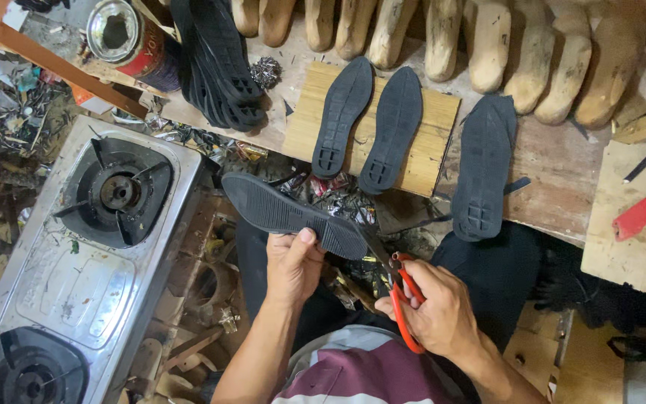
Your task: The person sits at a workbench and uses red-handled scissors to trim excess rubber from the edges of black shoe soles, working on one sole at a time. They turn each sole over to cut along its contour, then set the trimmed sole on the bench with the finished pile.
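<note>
A cluttered wooden tabletop [555, 161] filled the cobbler's workspace. Just below its edge, over the lap, the left hand [293, 265] pinched a flat black rubber shoe sole [293, 215] at its heel end, thumb on top. The right hand [439, 310] was closed around red-handled scissors [404, 295], blades at the heel edge. Two similar black soles [368, 127] lay on a pale wooden board [431, 142]. A steel two-burner gas stove [87, 247] stood left.
</note>
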Tool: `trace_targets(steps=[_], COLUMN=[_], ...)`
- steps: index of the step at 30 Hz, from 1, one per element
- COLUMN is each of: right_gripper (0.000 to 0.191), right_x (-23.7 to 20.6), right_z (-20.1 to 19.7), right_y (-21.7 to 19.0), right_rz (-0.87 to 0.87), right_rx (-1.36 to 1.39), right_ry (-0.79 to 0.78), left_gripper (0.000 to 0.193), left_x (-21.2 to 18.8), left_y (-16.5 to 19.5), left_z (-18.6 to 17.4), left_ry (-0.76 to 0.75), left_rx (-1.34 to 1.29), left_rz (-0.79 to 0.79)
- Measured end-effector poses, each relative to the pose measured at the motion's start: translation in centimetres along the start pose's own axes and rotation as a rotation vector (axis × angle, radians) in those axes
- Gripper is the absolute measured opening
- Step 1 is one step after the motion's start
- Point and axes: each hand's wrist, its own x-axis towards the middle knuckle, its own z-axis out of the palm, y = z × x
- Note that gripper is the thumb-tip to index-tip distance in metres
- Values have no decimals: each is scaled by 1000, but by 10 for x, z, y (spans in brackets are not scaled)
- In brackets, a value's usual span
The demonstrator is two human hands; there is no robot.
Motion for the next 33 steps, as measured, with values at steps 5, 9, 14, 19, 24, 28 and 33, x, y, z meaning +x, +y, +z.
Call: trace_targets(steps=[5, 9, 14, 19, 24, 28, 33], right_gripper=[51, 44, 44, 55, 50, 47, 43], right_x=[-9, -17, -18, -11, -15, -22, -27], right_z=[-7, -6, -13, -18, -17, -16, -20], right_y=[8, 17, 17, 7, 9, 17, 22], right_rz=[-115, -79, -100, -87, -95, -87, -30], right_rx=[20, 51, -16, -60, -28, 23, 88], right_ry=[-65, -85, -111, -123, -128, -144, -207], left_gripper=[24, 25, 29, 31, 32, 32, 31], left_x=[5, 6, 5, 2, -3, -1, -2], left_y=[11, 11, 11, 9, 7, 11, 14], left_z=[-18, -30, -37, -36, -35, -36, -34], left_ry=[-79, -74, -92, -96, -125, -129, -173], left_rx=[98, 160, 170, 192, 198, 250, 300], left_rz=[-5, -18, -9, -50, -77, -90, -76])
